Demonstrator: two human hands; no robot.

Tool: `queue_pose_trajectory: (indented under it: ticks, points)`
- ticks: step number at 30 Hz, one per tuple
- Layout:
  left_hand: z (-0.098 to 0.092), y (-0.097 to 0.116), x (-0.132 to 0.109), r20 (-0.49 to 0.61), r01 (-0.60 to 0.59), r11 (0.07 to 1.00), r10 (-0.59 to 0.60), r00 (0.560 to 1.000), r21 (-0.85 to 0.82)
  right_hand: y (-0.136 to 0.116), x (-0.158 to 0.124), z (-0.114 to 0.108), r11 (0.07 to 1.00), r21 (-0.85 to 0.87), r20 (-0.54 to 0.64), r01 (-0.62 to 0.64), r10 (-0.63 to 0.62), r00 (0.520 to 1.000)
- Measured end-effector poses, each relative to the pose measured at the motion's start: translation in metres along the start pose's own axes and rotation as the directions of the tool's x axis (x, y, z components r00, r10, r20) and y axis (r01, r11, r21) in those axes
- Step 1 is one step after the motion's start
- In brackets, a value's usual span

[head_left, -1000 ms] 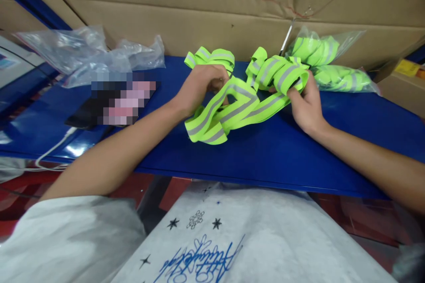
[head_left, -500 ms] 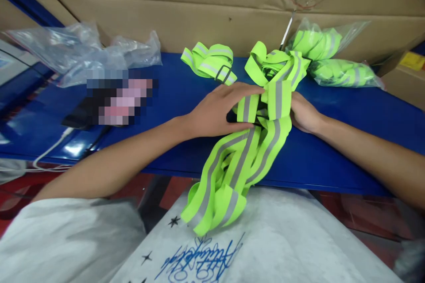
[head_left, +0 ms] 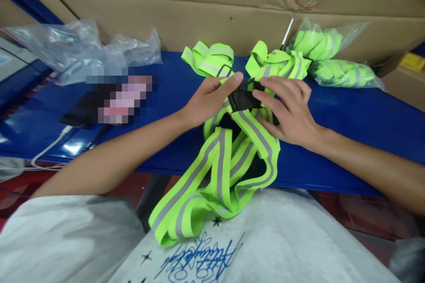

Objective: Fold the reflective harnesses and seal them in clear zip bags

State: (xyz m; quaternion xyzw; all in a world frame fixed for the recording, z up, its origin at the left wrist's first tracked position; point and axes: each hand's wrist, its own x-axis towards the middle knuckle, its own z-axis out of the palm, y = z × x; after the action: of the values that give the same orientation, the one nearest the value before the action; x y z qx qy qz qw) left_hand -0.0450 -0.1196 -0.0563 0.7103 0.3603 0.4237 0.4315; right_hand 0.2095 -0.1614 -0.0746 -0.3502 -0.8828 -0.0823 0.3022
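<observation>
Left hand (head_left: 207,101) and right hand (head_left: 290,112) pinch the black buckle (head_left: 243,98) above the blue table (head_left: 352,115), fingers half-curled; the strap (head_left: 221,163) droops into my lap, seemingly soft and light, so best gripped at the stiff buckle.

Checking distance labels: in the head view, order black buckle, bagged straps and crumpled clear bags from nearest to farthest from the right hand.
1. black buckle: touching the right hand.
2. bagged straps: rear right.
3. crumpled clear bags: far left rear.
</observation>
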Motion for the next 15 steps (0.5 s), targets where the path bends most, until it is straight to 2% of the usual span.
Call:
queue_pose_trajectory:
  ticks: [4, 6, 11, 13, 15]
  points:
    - [0.002, -0.001, 0.000, 0.216, 0.111, 0.991, -0.091, 0.972, -0.080, 0.007, 0.000, 0.005, 0.998, -0.018, -0.001, -0.052, 0.052, 0.999]
    - [0.002, -0.003, 0.001, 0.226, 0.111, 0.991, -0.093, 0.970, -0.069, 0.011, -0.001, 0.006, 0.997, -0.047, -0.011, -0.058, 0.058, 0.998]
    - [-0.001, -0.006, 0.003, 0.120, -0.055, 0.998, 0.054, 0.991, 0.011, 0.017, -0.001, 0.009, 0.999, -0.034, -0.079, -0.003, 0.000, 0.997]
    - [-0.003, -0.007, 0.003, 0.170, -0.044, 0.999, 0.047, 0.984, -0.021, 0.018, -0.001, 0.010, 1.000, -0.025, -0.095, -0.004, 0.002, 0.995]
    - [-0.003, -0.008, 0.002, 0.261, -0.041, 0.999, 0.043, 0.964, -0.010, 0.019, -0.001, 0.011, 1.000, -0.015, -0.049, 0.022, -0.023, 0.999]
